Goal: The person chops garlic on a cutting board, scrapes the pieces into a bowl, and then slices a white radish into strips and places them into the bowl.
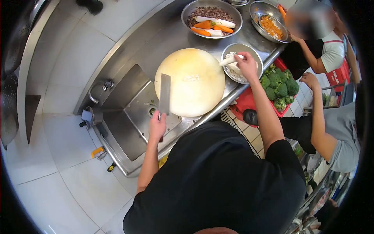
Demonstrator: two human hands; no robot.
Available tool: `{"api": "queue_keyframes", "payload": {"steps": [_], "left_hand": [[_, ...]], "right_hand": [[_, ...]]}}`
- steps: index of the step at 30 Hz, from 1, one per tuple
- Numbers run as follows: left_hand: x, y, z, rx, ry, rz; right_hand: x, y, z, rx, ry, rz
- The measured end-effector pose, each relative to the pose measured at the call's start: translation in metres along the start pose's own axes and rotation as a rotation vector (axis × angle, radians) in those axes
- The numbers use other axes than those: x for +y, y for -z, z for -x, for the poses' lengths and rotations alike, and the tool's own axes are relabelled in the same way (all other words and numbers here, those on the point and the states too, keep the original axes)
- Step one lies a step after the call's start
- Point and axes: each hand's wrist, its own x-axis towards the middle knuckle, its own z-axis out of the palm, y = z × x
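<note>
My left hand (157,125) is closed round the handle of a cleaver (165,93), whose broad blade lies over the left part of a round cutting board (198,95). Small white chopped bits (191,78) are scattered on the middle of the board. My right hand (247,65) grips a peeled white root (230,61) over a metal bowl (257,52) at the board's right edge. White chopped pieces lie in that bowl.
Behind the board stands a bowl of carrots and white roots (212,25). A sink (136,117) is at left. Broccoli (278,84) fills a red crate at right. Two people are at the right, one beside a bowl of chopped carrot (270,27).
</note>
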Motion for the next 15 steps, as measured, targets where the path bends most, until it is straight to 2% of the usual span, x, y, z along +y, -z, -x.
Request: {"api": "queue_keyframes", "payload": {"steps": [2,5,8,10,14,15], "left_hand": [[-0.004,0.008,-0.017,0.200,-0.231,-0.381],[0.016,0.016,-0.044,0.202,-0.200,-0.572],[-0.001,-0.012,-0.063,0.197,-0.289,-0.623],[0.018,-0.032,-0.044,0.120,-0.259,-0.610],[0.037,-0.042,-0.005,-0.004,-0.343,-0.566],[0.023,-0.045,-0.005,0.082,-0.424,-0.471]], "right_hand": [[-0.018,-0.026,-0.002,-0.072,-0.017,0.165],[-0.014,-0.082,-0.017,-0.087,0.008,0.237],[-0.023,-0.119,-0.013,-0.049,0.031,0.310],[-0.036,-0.125,0.009,0.011,0.074,0.361],[-0.022,-0.123,0.036,0.198,0.430,0.371],[-0.015,-0.120,0.044,0.026,0.431,0.376]]}}
